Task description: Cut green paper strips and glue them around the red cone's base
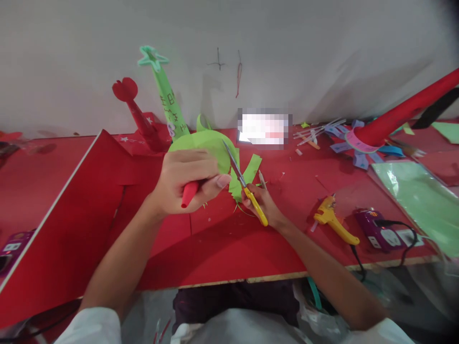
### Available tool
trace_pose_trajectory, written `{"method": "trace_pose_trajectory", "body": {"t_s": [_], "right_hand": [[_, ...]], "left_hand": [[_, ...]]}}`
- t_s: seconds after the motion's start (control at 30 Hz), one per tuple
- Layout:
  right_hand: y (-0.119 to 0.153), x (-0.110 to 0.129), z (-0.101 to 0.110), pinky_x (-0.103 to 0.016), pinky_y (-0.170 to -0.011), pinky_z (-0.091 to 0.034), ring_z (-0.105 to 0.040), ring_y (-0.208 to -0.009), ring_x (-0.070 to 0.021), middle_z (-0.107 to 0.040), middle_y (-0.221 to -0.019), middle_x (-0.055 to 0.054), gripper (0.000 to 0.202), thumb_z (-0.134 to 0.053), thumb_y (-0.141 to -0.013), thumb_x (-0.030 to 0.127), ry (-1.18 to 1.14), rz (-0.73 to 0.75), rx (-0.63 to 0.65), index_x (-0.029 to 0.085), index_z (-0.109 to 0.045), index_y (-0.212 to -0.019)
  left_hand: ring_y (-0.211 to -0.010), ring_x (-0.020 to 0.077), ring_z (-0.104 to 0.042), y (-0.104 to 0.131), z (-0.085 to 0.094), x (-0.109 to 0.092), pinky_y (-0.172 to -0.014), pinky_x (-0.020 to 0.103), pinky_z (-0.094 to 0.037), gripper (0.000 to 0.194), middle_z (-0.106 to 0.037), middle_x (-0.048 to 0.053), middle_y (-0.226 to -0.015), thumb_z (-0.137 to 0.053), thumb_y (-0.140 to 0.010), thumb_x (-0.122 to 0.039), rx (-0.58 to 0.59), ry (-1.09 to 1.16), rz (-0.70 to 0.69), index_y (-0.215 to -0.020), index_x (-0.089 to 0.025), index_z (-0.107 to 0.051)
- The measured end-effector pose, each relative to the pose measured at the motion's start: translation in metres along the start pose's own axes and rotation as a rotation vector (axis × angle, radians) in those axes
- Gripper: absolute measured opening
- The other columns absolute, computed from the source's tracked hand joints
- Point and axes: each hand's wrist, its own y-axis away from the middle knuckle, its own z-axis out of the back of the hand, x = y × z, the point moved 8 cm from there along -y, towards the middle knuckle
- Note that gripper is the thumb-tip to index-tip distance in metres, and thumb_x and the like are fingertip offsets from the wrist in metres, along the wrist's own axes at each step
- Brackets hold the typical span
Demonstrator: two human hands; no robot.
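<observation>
My left hand (190,184) is closed around a red rod (190,193), whose blunt end pokes out below the fingers. Behind the knuckles spreads a rounded piece of light-green paper (204,138); whether my fingers pinch it or only touch it I cannot tell. My right hand (263,205) grips scissors (255,204) with yellow handles. Their metal blades point up and left, the tips overlapping the green paper's right edge. Light-green paper strips (251,172) lie just beyond the scissors, beside a slim pale pen-like object (262,179).
A green paper cone (167,98) with a star and a red paper figure (138,112) stand behind left. A bright pixelated patch (265,126) covers something by the wall. Rightward lie a yellow glue gun (335,220), a purple power box (378,229) and a plastic packet (423,205).
</observation>
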Motion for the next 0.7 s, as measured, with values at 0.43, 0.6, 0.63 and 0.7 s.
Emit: {"method": "trace_pose_trajectory", "body": {"t_s": [0.43, 0.6, 0.63, 0.7], "right_hand": [[0.005, 0.016, -0.008, -0.031, -0.054, -0.039, -0.042, -0.063, -0.0146, -0.053, -0.077, 0.0, 0.062, -0.057, -0.089, 0.087, -0.026, 0.033, 0.102, 0.026, -0.047, -0.085], [0.001, 0.015, -0.006, -0.031, -0.051, -0.041, -0.044, -0.062, -0.0161, -0.053, -0.074, -0.001, 0.066, -0.056, -0.085, 0.092, -0.013, 0.041, 0.071, 0.027, -0.046, -0.081], [0.0, 0.014, -0.005, -0.031, -0.051, -0.041, -0.045, -0.062, -0.0161, -0.053, -0.074, -0.001, 0.066, -0.056, -0.085, 0.092, -0.014, 0.041, 0.064, 0.027, -0.046, -0.081], [0.0, 0.012, -0.005, -0.031, -0.051, -0.041, -0.045, -0.062, -0.016, -0.052, -0.073, -0.001, 0.065, -0.057, -0.085, 0.091, -0.013, 0.035, 0.048, 0.027, -0.046, -0.08]], "left_hand": [[-0.048, 0.0132, -0.04, -0.002, -0.014, -0.001, -0.051, 0.035, -0.041, 0.049, -0.044, -0.003, -0.053, -0.072, -0.097, -0.047, 0.179, 0.071, -0.048, -0.068, -0.023, -0.042], [-0.054, 0.0133, -0.05, -0.004, -0.006, -0.001, -0.061, 0.037, -0.047, 0.035, -0.053, -0.003, -0.059, -0.069, -0.101, -0.034, 0.057, -0.012, 0.004, -0.072, -0.024, -0.052], [-0.056, 0.0137, -0.053, -0.004, -0.004, 0.0, -0.064, 0.037, -0.048, 0.031, -0.055, -0.003, -0.061, -0.07, -0.1, -0.031, 0.016, -0.023, 0.01, -0.074, -0.024, -0.054], [-0.061, 0.0146, -0.057, -0.001, 0.0, 0.004, -0.065, 0.038, -0.049, 0.027, -0.058, -0.001, -0.064, -0.071, -0.1, -0.031, -0.069, -0.025, 0.037, -0.078, -0.023, -0.058]]}}
